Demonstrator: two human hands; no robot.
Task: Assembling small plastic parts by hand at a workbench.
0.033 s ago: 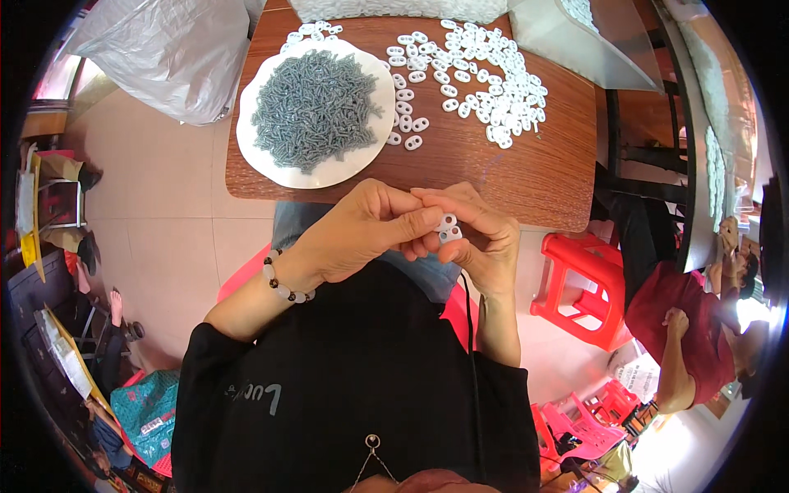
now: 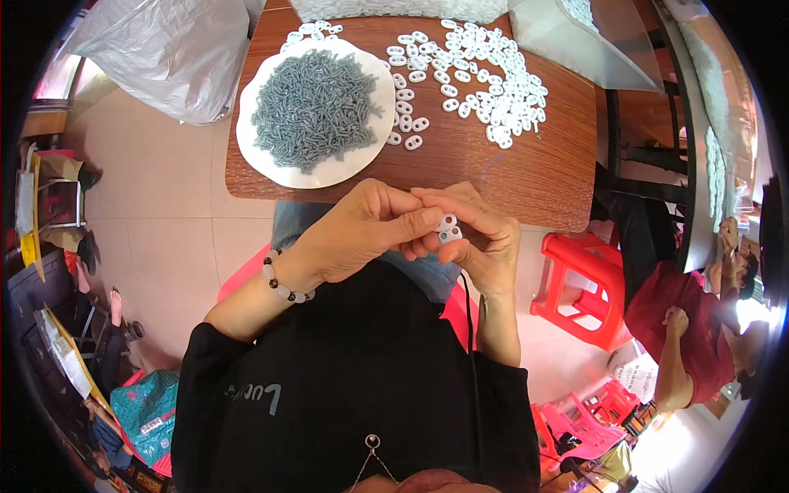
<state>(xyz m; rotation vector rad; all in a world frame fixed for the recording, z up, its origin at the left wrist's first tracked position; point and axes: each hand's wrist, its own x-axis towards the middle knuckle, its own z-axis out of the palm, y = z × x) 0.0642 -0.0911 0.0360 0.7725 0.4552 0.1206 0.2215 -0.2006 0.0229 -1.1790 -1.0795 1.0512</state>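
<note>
My hands meet just off the near edge of the wooden table (image 2: 542, 177). Small white plastic pieces with round holes (image 2: 449, 233) are pinched between them, one seemingly against another. My left hand (image 2: 362, 226), a beaded bracelet at its wrist, presses thumb and fingers on the upper end. The lower end sits between the thumb and bent fingers of my right hand (image 2: 489, 234). Fingers hide part of the pieces. Beyond my left hand stands a white scalloped plate (image 2: 255, 160) heaped with small grey translucent parts (image 2: 316, 111). Loose white two-hole pieces (image 2: 505, 99) lie scattered on the table.
Pale containers of white pieces (image 2: 567, 41) stand at the far right. A large translucent plastic bag (image 2: 164, 57) is at far left. A red plastic stool (image 2: 583, 287) stands right of me. Another person in a dark red top (image 2: 682, 329) is at the right.
</note>
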